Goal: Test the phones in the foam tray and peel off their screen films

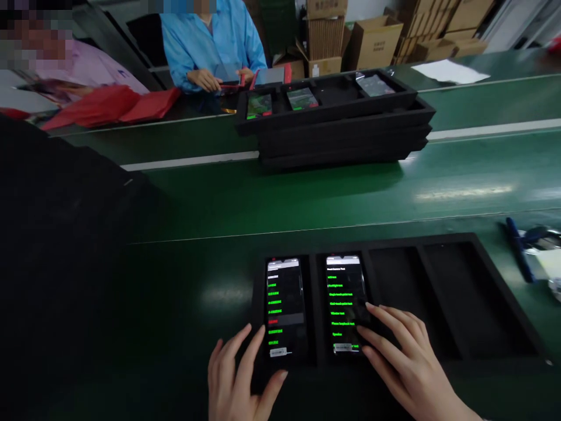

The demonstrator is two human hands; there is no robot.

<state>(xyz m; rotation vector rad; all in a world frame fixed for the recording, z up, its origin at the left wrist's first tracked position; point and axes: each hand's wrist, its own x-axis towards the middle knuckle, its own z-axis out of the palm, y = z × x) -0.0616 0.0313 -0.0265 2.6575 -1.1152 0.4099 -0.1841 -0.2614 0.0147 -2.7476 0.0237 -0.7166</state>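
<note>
A black foam tray (pixel 442 362) lies before me, with two lit smartphones in its left compartments. The left smartphone (pixel 287 304) shows a list in green with one red line. On the right smartphone (pixel 346 310) is a list of green test names in English. Both carry a small white label near the bottom. My left hand (pixel 241 374) is at the tray's lower left corner, fingers apart, beside the left phone and holding nothing. My right hand (pixel 405 351) reaches over the right phone's right edge, fingers spread, fingertips at its screen; whether they touch is unclear.
Across the green bench (pixel 197 204), stacked black trays (pixel 342 137) hold bagged items. Behind them a person in a blue coat (pixel 214 41) handles a red-edged item. Red bags (pixel 118 105) lie at left, cardboard boxes (pixel 377 44) stand behind, and a blue pen (pixel 519 248) lies at right.
</note>
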